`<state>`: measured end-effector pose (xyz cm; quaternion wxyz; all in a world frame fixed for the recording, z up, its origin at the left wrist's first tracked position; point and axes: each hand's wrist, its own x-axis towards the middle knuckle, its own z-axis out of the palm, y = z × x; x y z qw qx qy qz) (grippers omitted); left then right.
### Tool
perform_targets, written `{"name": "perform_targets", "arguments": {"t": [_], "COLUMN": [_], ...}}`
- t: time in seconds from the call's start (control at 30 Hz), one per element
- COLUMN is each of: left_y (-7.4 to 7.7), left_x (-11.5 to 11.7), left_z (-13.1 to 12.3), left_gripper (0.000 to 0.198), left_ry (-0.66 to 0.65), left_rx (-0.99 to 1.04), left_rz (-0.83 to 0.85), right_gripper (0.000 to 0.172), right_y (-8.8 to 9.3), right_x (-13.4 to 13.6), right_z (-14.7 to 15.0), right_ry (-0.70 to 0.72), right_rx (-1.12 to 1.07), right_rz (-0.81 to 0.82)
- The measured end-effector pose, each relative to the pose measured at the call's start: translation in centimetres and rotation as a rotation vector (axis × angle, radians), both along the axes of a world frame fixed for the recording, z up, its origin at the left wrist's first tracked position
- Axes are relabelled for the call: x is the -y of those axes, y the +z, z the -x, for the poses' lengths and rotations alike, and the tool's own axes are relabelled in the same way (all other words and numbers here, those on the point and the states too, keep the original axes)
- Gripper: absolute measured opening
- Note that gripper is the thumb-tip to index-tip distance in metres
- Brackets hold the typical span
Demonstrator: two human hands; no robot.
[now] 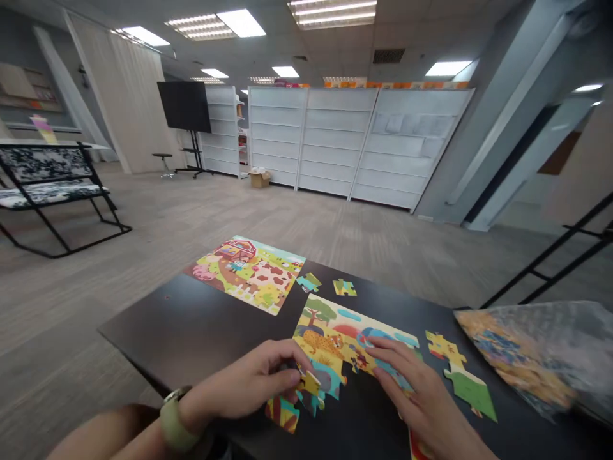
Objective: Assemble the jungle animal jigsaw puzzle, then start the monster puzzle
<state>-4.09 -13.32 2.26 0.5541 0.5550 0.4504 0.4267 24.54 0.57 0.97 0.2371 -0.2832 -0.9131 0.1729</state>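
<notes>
A partly joined jigsaw puzzle [330,342] with a cheetah, a tree and blue animals lies on the dark table [211,319]. At its lower left edge, my left hand [268,377] pinches a small yellow puzzle piece [310,382] between thumb and fingers. My right hand [419,390] rests on the puzzle's right part with its fingers stretched out, hiding some of the picture. Below my left fingertips lies a striped orange and teal section [283,414]. A red-edged item [416,447] shows partly beneath my right wrist.
A farm picture [253,271] lies at the table's far left. Loose pieces [345,287] sit behind the puzzle; a yellow piece [445,348] and a green piece [473,391] lie to the right. Beside them is a clear plastic bag [541,358] with pieces inside. A chair [52,185] stands left.
</notes>
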Motion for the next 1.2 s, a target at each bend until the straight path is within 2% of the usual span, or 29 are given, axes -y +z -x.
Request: {"name": "perform_targets", "arguments": {"t": [0.1, 0.2, 0.27, 0.47, 0.53, 0.6, 0.7, 0.77, 0.83, 0.9, 1.07, 1.2], "left_y": [-1.0, -1.8, -2.1, -1.5, -0.7, 0.2, 1.1, 1.1, 0.8, 0.4, -0.2, -0.9], "left_x": [0.1, 0.1, 0.0, -0.2, 0.0, 0.2, 0.2, 0.1, -0.1, -0.2, 0.5, 1.3], "left_z": [-1.4, -2.1, -2.4, -2.7, -1.9, -0.6, 1.3, 2.0, 2.2, 2.1, 1.7, 1.7], "left_gripper": [0.038, 0.051, 0.055, 0.048, 0.038, 0.039, 0.059, 0.067, 0.067, 0.065, 0.065, 0.067], "left_ry": [0.014, 0.044, 0.056, 0.082, 0.105, 0.117, 0.003, -0.090, -0.122, -0.112, -0.075, -0.089], "left_rx": [-0.027, -0.039, -0.033, -0.025, -0.176, -0.421, -0.744, -0.853, -0.909, -0.926, -0.920, -0.887], "left_rz": [-0.009, 0.000, 0.027, 0.036, -0.035, -0.157, -0.305, -0.320, -0.292, -0.279, -0.258, -0.227], "right_gripper": [0.027, 0.044, 0.052, 0.037, 0.033, 0.033, 0.032, 0.030, 0.025, 0.022, 0.024, 0.032], "right_y": [1.1, 1.1, 0.6, -1.0, -1.1, -0.9, -0.2, 0.7, 1.7, 2.9, 4.6, 4.3], "right_x": [2.4, 4.6, 5.4, 5.5, 5.5, 5.6, 5.9, 5.9, 5.7, 5.0, 3.2, 3.1], "right_z": [1.0, 2.0, 2.5, 2.9, 2.7, 2.7, 2.9, 2.9, 2.3, 1.1, -2.6, -2.5], "right_ry": [0.134, 0.260, 0.307, 0.340, 0.352, 0.354, 0.351, 0.361, 0.381, 0.338, 0.011, 0.040], "right_rx": [-0.049, 0.001, 0.058, 0.032, 0.029, 0.061, 0.112, 0.145, 0.179, 0.212, 0.283, 0.248], "right_rz": [0.087, 0.150, 0.113, -0.107, -0.169, -0.184, -0.154, -0.131, -0.089, -0.021, 0.143, 0.133]}}
